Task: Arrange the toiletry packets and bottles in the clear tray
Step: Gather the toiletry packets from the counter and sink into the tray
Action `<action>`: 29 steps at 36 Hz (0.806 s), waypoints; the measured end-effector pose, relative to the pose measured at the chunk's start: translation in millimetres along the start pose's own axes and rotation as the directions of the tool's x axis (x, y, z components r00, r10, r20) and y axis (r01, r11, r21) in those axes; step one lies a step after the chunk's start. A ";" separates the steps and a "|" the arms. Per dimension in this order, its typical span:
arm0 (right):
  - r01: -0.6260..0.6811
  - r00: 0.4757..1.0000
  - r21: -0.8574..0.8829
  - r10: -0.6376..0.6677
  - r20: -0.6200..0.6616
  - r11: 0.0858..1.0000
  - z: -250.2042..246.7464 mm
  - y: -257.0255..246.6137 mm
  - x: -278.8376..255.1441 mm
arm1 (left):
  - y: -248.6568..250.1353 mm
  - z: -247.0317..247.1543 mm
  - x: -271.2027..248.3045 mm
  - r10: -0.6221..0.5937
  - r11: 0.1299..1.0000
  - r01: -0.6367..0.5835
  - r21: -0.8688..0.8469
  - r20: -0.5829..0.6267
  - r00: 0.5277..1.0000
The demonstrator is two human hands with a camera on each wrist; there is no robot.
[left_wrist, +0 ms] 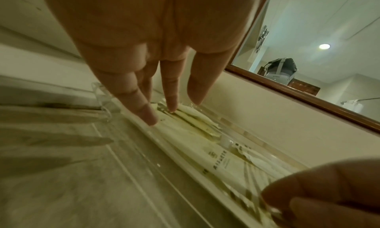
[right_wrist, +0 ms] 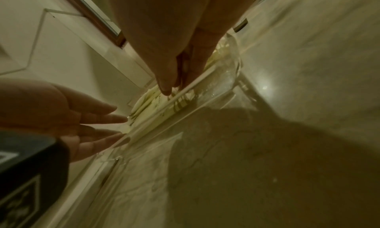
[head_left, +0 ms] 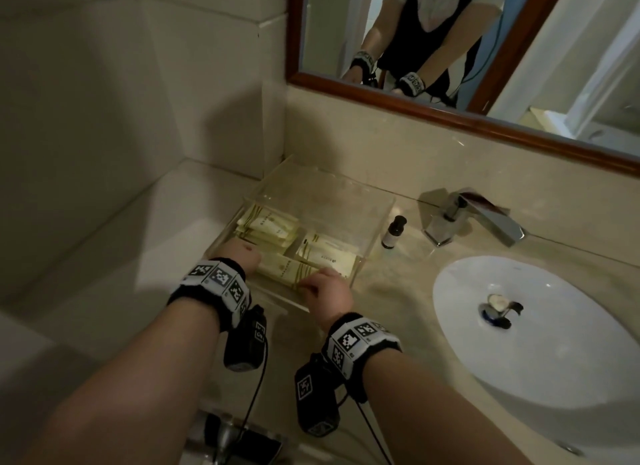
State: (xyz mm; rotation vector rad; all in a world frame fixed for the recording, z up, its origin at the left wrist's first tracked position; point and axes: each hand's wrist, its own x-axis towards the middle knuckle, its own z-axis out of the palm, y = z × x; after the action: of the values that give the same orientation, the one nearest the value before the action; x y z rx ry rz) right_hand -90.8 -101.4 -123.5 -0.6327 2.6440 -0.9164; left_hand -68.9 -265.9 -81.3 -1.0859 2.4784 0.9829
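table (head_left: 398, 291): carries the clear tray and a sink.
clear tray (head_left: 377, 236): most packets (head_left: 273, 225) already lie inside.
bottle (head_left: 393, 231): upright just outside the tray, not yet placed.
left hand (head_left: 240, 253): fingers straight, apart, touching packets.
right hand (head_left: 323, 288): fingers pinch the near packet (head_left: 291, 268).

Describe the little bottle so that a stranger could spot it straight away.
Start at the white sink basin and look to the chrome faucet behind it. Between the faucet and the clear tray stands a small bottle, upright on the counter outside the tray. Its black cap marks it out; nearby are flat cream packets.
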 end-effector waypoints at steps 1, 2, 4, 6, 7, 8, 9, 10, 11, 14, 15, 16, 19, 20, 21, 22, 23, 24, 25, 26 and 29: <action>-0.006 1.000 0.002 0.006 0.008 1.000 0.9 -0.2 0.4 | 1.3 0.0 -0.3 -0.008 1.000 0.008 0.022 -0.002 1.000; -0.012 1.000 0.001 0.012 0.017 1.000 1.7 0.1 1.3 | 2.3 -0.4 -0.6 -0.017 0.999 0.017 0.048 -0.010 1.000; -0.020 0.999 -0.008 0.020 0.038 1.000 2.5 0.4 2.7 | 5.4 -2.0 -2.3 -0.029 0.995 0.031 0.100 -0.026 0.999; -0.023 0.997 -0.021 0.025 0.069 1.000 2.1 -0.2 3.9 | 9.2 -3.2 -4.3 -0.022 0.991 0.027 0.129 -0.044 0.999; -0.016 0.996 -0.032 0.019 0.085 0.999 1.7 -0.8 4.7 | 11.2 -2.5 -4.6 -0.015 0.989 0.021 0.145 -0.043 0.999; -0.006 0.995 -0.042 0.010 0.101 0.999 1.5 -1.3 5.4 | 12.4 -2.1 -5.9 -0.016 0.987 0.023 0.159 -0.048 0.999; 0.004 0.994 -0.052 0.001 0.113 0.999 1.5 -1.7 6.2 | 12.5 -1.2 -5.0 -0.021 0.985 0.029 0.172 -0.048 0.999; 0.011 0.992 -0.063 -0.003 0.126 0.998 1.5 -2.2 6.9 | 12.5 -0.4 -3.3 -0.029 0.986 0.036 0.163 -0.043 0.999; 0.016 0.990 -0.077 -0.005 0.140 0.997 1.7 -2.5 7.7 | 12.0 0.5 -1.9 -0.031 0.986 0.036 0.160 -0.038 0.999; 0.036 0.984 -0.122 -0.014 0.176 0.992 3.1 -2.3 11.2 | 11.5 1.1 -0.7 -0.010 0.988 0.010 0.152 0.000 1.000; 0.042 0.984 -0.134 -0.017 0.178 0.990 3.6 -2.2 12.0 | 11.7 1.0 -0.3 -0.005 0.988 0.004 0.151 0.010 1.000; 0.048 0.985 -0.148 -0.022 0.173 0.988 3.5 -2.1 12.5 | 11.9 1.0 -0.3 0.000 0.989 -0.003 0.149 0.017 1.000; 0.085 0.987 -0.211 -0.054 0.153 0.974 2.7 -1.5 12.6 | 12.7 0.7 -1.0 0.014 0.989 -0.017 0.149 0.022 1.000; 0.096 0.987 -0.228 -0.062 0.151 0.969 2.3 -1.2 12.4 | 13.6 0.7 -2.1 0.013 0.989 -0.017 0.147 0.025 1.000; 0.100 0.986 -0.233 -0.065 0.152 0.967 1.9 -0.9 12.3 | 14.9 0.7 -3.1 0.021 0.989 -0.025 0.144 0.032 0.999; 0.095 0.986 -0.226 -0.060 0.155 0.969 1.3 -0.8 12.4 | 16.3 0.5 -4.9 0.033 0.990 -0.038 0.138 0.034 0.999; 0.081 0.987 -0.205 -0.049 0.155 0.975 0.5 -0.7 12.4 | 17.5 0.5 -6.5 0.045 0.990 -0.049 0.132 0.034 0.998; 0.062 0.988 -0.175 -0.035 0.152 0.983 -1.3 -0.8 12.2 | 18.7 0.8 -7.6 0.053 0.991 -0.056 0.119 0.033 0.998; 0.043 0.989 -0.144 -0.022 0.144 0.989 -3.9 -0.9 11.7 | 19.7 0.8 -8.8 0.062 0.992 -0.065 0.106 0.032 0.998; 0.027 0.991 -0.116 -0.012 0.132 0.993 -7.4 -0.9 11.1 | 20.9 0.8 -10.7 0.070 0.993 -0.072 0.095 0.025 0.997; 0.004 0.998 -0.031 -0.002 0.070 1.000 -24.0 2.0 8.1 | 26.2 2.5 -17.8 0.088 0.994 -0.088 0.064 0.009 0.996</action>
State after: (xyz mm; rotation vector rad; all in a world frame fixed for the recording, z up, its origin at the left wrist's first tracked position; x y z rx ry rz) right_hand -107.7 -91.5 -107.3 -0.6641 2.6005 -0.8404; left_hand -75.7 -241.6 -62.1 -0.9601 2.5540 0.9215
